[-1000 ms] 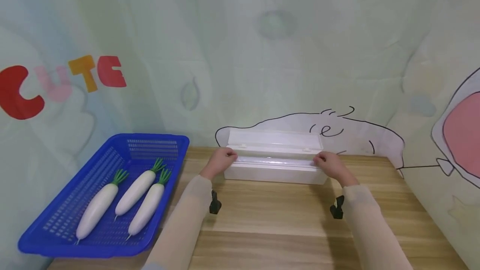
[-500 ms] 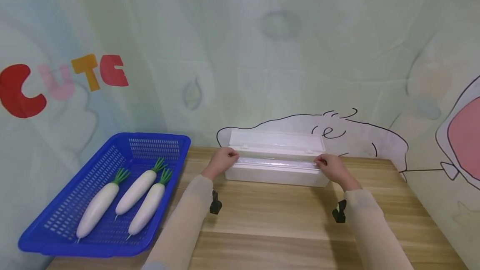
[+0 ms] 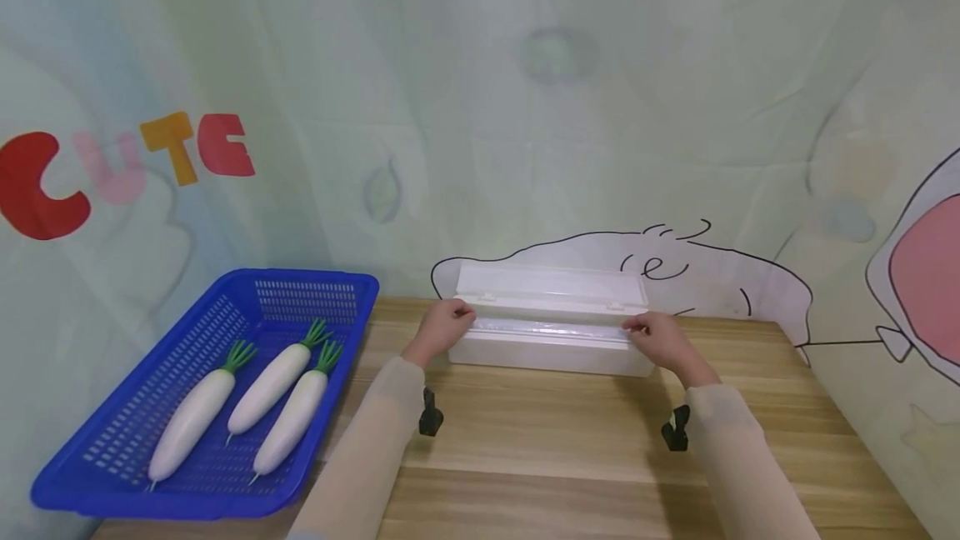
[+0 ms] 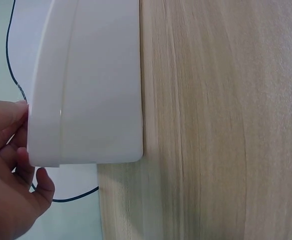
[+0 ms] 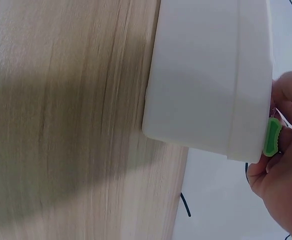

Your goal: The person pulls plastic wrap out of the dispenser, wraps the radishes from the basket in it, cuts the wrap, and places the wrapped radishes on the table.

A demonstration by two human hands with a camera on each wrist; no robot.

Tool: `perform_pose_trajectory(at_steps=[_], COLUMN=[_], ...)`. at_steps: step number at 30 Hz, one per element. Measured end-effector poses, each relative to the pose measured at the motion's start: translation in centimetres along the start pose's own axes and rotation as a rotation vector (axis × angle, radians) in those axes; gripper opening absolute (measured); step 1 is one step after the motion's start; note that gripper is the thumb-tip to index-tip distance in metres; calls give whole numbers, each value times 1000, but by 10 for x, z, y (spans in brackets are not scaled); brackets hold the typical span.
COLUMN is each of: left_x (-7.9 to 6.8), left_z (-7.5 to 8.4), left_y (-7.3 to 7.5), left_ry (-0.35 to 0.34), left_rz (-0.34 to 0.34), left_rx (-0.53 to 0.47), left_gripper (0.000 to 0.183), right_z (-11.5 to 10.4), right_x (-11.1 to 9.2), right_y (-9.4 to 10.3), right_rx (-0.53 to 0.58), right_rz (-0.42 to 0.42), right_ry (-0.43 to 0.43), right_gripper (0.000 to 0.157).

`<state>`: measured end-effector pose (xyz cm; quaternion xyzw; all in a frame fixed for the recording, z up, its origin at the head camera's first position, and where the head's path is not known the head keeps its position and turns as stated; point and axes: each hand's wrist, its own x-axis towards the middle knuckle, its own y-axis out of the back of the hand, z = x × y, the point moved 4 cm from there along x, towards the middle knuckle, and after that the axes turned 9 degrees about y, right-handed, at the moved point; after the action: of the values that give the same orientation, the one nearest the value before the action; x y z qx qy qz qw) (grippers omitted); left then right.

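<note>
A long white cling film dispenser [image 3: 547, 354] stands at the back of the table with its lid [image 3: 551, 280] raised. A strip of clear cling film [image 3: 551, 326] shows along its front top edge. At the left end, my left hand [image 3: 444, 327] pinches the film's edge; the left wrist view shows thumb and curled fingers at the box's top corner. My right hand [image 3: 663, 338] pinches at the opposite end. In the right wrist view, a small green ribbed slider [image 5: 272, 137] lies at the box edge, right against these fingers. The film between the right fingertips is mostly hidden.
To the left stands a blue plastic basket [image 3: 352, 290] holding three white radishes [image 3: 193, 423] with green tops. The wooden table [image 3: 540, 448] meets a printed curtain [image 3: 480, 107] behind the dispenser. A black wrist mount [image 3: 676, 430] hangs under each forearm.
The view shifts slightly as the head moves. Both hands keep nearly the same place at the dispenser's ends, and the lid stays raised.
</note>
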<state>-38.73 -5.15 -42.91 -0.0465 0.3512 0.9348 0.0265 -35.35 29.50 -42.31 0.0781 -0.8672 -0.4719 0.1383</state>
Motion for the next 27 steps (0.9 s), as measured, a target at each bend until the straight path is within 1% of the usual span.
perform_pose_trajectory(at_steps=[4, 11, 15, 18, 21, 27], left_x=[-1, 0, 0, 1, 2, 3], left_z=[0, -3, -2, -3, -3, 0], left_y=[0, 0, 2, 1, 0, 1], left_ry=[-4, -26, -30, -26, -13, -8], left_rz=[5, 39, 45, 39, 36, 47], left_rx=[-23, -70, -97, -115, -130, -145], left_gripper=[17, 18, 18, 18, 18, 19], right_z=[0, 2, 2, 2, 0, -5], right_x=[-1, -2, -1, 0, 0, 0], right_y=[0, 1, 2, 3, 4, 6], right_rx=[27, 80, 94, 112, 133, 163], right_rz=[32, 91, 117, 119, 104, 87], right_ry=[-6, -47, -48, -66, -102, -145], right_gripper=[23, 23, 22, 23, 25, 27])
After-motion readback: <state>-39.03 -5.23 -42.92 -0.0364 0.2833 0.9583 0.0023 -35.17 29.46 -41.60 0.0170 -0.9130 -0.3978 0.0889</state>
